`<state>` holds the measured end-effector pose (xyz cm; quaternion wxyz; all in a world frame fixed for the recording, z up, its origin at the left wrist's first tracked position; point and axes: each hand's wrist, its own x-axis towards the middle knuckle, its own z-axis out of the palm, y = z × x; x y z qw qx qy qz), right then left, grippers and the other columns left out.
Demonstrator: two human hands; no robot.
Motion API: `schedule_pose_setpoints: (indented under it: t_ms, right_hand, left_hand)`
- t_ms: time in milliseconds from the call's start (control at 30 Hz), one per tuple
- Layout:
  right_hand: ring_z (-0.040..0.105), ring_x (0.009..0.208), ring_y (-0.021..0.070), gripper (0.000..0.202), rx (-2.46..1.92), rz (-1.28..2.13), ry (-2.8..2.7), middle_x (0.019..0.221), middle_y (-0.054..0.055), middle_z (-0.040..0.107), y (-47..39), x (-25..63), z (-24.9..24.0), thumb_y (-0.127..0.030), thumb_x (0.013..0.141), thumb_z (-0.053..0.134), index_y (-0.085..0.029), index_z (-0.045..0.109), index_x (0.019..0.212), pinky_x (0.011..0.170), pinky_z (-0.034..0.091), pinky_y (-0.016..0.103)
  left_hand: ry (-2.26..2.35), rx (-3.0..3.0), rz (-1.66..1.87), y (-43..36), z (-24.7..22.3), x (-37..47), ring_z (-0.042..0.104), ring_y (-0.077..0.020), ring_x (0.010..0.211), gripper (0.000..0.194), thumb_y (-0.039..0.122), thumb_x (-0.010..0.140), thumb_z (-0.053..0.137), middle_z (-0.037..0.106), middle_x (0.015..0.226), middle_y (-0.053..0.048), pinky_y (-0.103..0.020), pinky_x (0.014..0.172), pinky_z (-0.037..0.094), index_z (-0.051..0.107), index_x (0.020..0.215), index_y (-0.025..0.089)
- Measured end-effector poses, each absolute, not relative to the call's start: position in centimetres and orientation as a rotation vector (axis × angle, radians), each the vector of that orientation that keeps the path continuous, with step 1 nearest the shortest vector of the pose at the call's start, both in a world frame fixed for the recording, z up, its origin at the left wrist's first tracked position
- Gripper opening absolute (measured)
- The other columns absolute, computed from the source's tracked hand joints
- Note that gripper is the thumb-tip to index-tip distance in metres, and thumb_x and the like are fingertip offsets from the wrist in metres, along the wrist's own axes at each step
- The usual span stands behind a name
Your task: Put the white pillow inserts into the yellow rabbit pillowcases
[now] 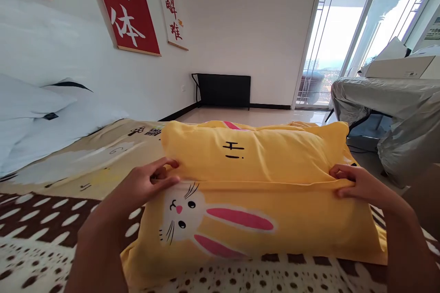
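A yellow pillow [295,219] with a white rabbit face and pink ears lies across the bed in front of me. A fold or edge of its cloth runs from side to side across the middle, below the black "Hi" lettering. My left hand [149,183] pinches the left end of this edge between thumb and fingers, beside the rabbit's face. At the right end, my right hand [357,185] pinches the same edge. Both hands have their fingers closed on the cloth.
Under the pillow is a brown and white dotted blanket [41,242]. White pillows [68,110] lean at the left wall. A silver-covered piece of furniture [405,100] with boxes stands at the right. A black panel [225,91] is by the far wall.
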<state>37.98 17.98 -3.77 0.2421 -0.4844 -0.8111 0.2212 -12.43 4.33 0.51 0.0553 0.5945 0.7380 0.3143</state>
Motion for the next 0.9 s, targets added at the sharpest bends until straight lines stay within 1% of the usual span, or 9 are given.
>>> schedule_pose_setpoints:
  t_ms: [67,133,267,367,533,600,700,800,900]
  right_hand:
    - [0.055,0.068,0.0175,0.042,-1.324,0.597,-2.34,0.076,0.004,0.064,17.4,38.3,-3.4,-0.056,0.053,0.071,-0.022,0.062,0.076,0.06,0.043,0.025]
    - [0.057,0.075,0.0181,0.033,-1.327,0.596,-2.413,0.081,0.003,0.065,17.0,38.1,-3.2,-0.049,0.059,0.07,-0.023,0.062,0.077,0.065,0.043,0.024]
    - [0.059,0.076,0.0187,0.016,-1.462,0.455,-2.403,0.08,0.0,0.065,16.4,36.4,-3.1,-0.039,0.069,0.061,-0.024,0.059,0.076,0.066,0.042,0.025]
    - [0.06,0.076,0.021,0.016,-1.631,0.134,-2.223,0.082,0.001,0.067,16.2,34.6,-3.1,-0.035,0.074,0.054,-0.025,0.06,0.085,0.062,0.038,0.026]
    - [0.059,0.073,0.0235,0.038,-1.802,-0.194,-1.883,0.079,0.008,0.068,16.7,31.6,-4.0,-0.02,0.08,0.042,-0.022,0.059,0.113,0.055,0.029,0.026]
    - [0.057,0.069,0.0233,0.038,-1.83,-0.248,-1.802,0.078,0.01,0.067,17.2,31.2,-4.7,-0.018,0.08,0.04,-0.018,0.062,0.11,0.054,0.027,0.027]
    - [0.054,0.066,0.0205,0.03,-1.706,-0.299,-1.694,0.077,0.009,0.066,17.9,31.3,-5.5,-0.016,0.078,0.039,-0.016,0.066,0.094,0.056,0.028,0.028]
    - [0.053,0.077,0.0205,0.023,-1.377,-0.317,-1.562,0.081,0.007,0.061,18.0,31.7,-5.4,-0.019,0.075,0.041,-0.017,0.063,0.081,0.067,0.036,0.029]
    - [0.052,0.085,0.021,0.021,-1.141,-0.248,-1.396,0.089,0.006,0.058,17.1,31.3,-4.5,-0.025,0.075,0.044,-0.017,0.062,0.082,0.076,0.04,0.032]
  left_hand:
    - [2.137,1.727,0.718,3.2,1.1,-12.9,0.064,-0.0234,0.088,0.068,0.053,0.051,0.074,0.07,0.097,-0.002,-0.024,0.069,0.05,0.059,0.113,0.028]
    - [2.127,1.682,0.568,2.8,1.3,-13.0,0.063,-0.0259,0.101,0.078,0.045,0.048,0.076,0.067,0.112,-0.004,-0.025,0.077,0.051,0.055,0.121,0.028]
    - [2.123,1.765,0.534,3.5,0.7,-13.0,0.058,-0.0272,0.111,0.062,0.047,0.063,0.066,0.061,0.126,-0.005,-0.027,0.086,0.049,0.059,0.121,0.025]
    - [2.096,1.901,0.598,4.6,0.0,-13.0,0.06,-0.0275,0.109,0.054,0.055,0.074,0.055,0.063,0.123,-0.004,-0.028,0.084,0.05,0.063,0.118,0.025]
    - [2.197,2.029,0.796,6.1,-0.6,-12.3,0.063,-0.0282,0.101,0.052,0.052,0.081,0.042,0.067,0.115,-0.008,-0.03,0.082,0.049,0.067,0.111,0.019]
    - [2.249,2.038,0.88,6.4,-0.6,-11.6,0.064,-0.0258,0.096,0.046,0.046,0.084,0.038,0.07,0.108,-0.008,-0.028,0.077,0.048,0.069,0.105,0.019]
    - [2.327,2.074,1.066,6.5,-0.6,-10.5,0.064,-0.0203,0.084,0.036,0.034,0.085,0.036,0.072,0.094,-0.004,-0.025,0.07,0.045,0.067,0.098,0.021]
    - [2.436,2.111,1.378,6.6,-0.6,-9.7,0.061,-0.0176,0.072,0.025,0.025,0.083,0.038,0.069,0.08,-0.003,-0.025,0.063,0.041,0.063,0.088,0.02]
    - [2.489,2.173,1.82,6.4,-0.7,-9.0,0.059,-0.0175,0.069,0.016,0.019,0.082,0.042,0.065,0.075,-0.004,-0.025,0.062,0.04,0.059,0.082,0.019]
